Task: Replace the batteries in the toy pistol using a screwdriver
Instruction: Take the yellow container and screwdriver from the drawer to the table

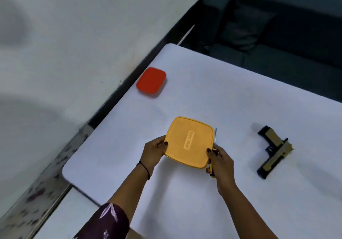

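A yellow square lidded box (188, 142) sits in front of me on the white table (222, 94). My left hand (154, 151) grips its left edge. My right hand (221, 161) presses against its right edge while also holding a screwdriver (214, 146) with a yellow and black handle, its metal shaft pointing away from me along the box's side. The black and tan toy pistol (273, 151) lies flat on the table to the right, apart from both hands.
A red lidded box (151, 80) rests near the table's far left corner. The table's left edge drops to a pale floor. A dark sofa (277, 35) stands beyond the far edge.
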